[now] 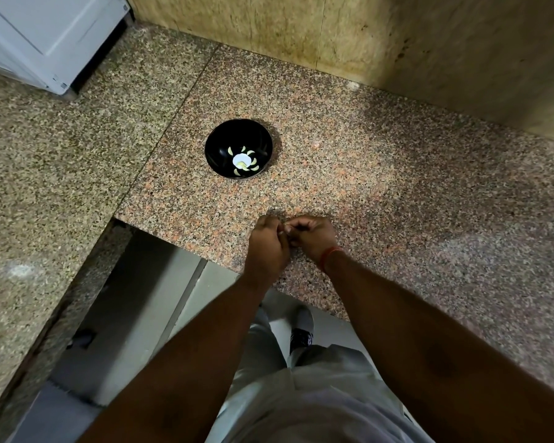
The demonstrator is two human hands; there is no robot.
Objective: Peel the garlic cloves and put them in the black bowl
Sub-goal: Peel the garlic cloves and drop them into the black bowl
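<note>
Just below the middle of the frame we have our left hand (267, 247) and right hand (311, 236) pressed knuckle to knuckle, fingers of both curled in tight around something tiny between them. That is presumably a garlic clove being peeled, though it is almost wholly hidden and we cannot make out its skin. The right wrist wears a red thread (328, 257). Both hands hover over the near edge of the speckled granite counter (397, 193).

A clove is light, firm and slick once bare, with a papery, brittle skin, so we judge it best pinched at the ends, nails working the skin loose from the root tip (too hard a squeeze and it may shoot out).

Further up, near the centre, sits the black bowl (224, 139), well apart from the hands, with several peeled cloves (251, 163) ringed round a white glare spot at its bottom.
</note>
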